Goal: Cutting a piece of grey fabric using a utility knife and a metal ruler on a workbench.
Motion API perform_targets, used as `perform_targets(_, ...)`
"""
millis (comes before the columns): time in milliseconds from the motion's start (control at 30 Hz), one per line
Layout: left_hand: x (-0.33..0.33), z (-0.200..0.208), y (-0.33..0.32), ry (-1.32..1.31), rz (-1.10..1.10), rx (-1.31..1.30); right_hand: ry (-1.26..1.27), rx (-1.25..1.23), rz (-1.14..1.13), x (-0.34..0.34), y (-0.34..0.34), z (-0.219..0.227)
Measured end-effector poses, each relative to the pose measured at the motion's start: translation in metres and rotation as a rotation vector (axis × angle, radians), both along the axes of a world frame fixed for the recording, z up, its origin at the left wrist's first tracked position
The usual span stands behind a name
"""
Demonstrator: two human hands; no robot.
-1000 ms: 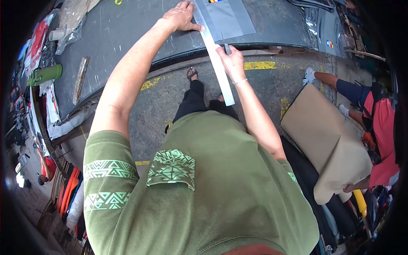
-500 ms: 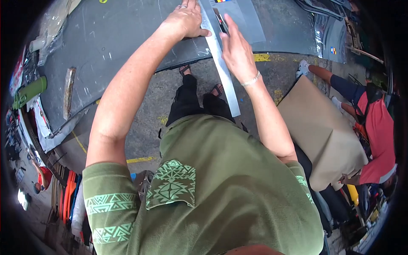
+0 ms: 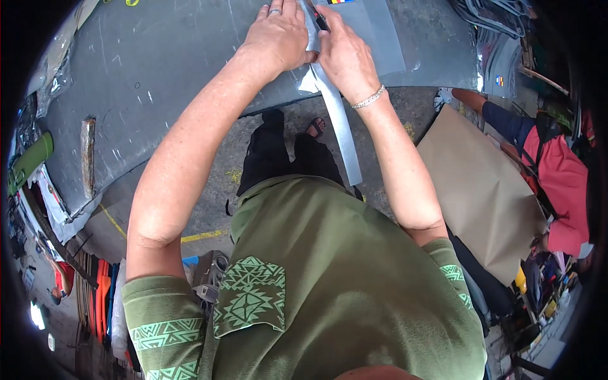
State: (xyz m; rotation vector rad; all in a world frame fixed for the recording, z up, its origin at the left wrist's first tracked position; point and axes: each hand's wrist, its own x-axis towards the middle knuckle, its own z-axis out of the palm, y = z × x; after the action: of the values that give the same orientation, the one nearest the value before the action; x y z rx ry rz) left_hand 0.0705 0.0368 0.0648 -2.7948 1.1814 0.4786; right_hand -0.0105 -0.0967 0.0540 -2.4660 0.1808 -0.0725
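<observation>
A long metal straightedge (image 3: 342,130) lies over the dark grey table (image 3: 183,69), its near end jutting past the edge toward my body. Pressed onto it with outstretched fingers, my left hand (image 3: 275,41) holds nothing; the thumb rests across the metal. Close on its right, my right hand (image 3: 348,60) grips a utility knife (image 3: 318,19) with a dark handle, held along the straightedge's right side. The knife's tip is cut off by the top of the picture. Under and right of the right hand spreads a smooth grey sheet (image 3: 386,47) with a small coloured label.
A wooden stick (image 3: 87,158) and a green cylindrical case (image 3: 31,163) are at the left. At the right, a person in a red shirt (image 3: 557,171) stands by a large brown sheet (image 3: 481,190). Dark rubber-like strips (image 3: 491,16) lie at the far right.
My right hand has moved forward and left, bringing the knife up against the straightedge beside my left hand. The whole view has shifted slightly. The person at the right has moved a little.
</observation>
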Motion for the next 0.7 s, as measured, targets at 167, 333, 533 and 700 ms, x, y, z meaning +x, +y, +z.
perform_targets(167, 0.0, 0.001, -0.001, -0.012, 0.0, 0.034, 0.013, 0.037, 0.001, 0.002, -0.001, 0.004)
perform_targets(333, 0.0, 0.012, -0.005, 0.031, -0.003, 0.055, 0.007, 0.024, -0.001, 0.0, -0.005, -0.001)
perform_targets(533, 0.0, 0.0, -0.002, 0.021, -0.01, 0.01, 0.09, -0.007, -0.007, 0.002, -0.005, 0.001)
perform_targets(700, -0.003, -0.003, 0.005, -0.027, -0.004, -0.114, 0.079, 0.001, 0.006, 0.004, -0.004, 0.002)
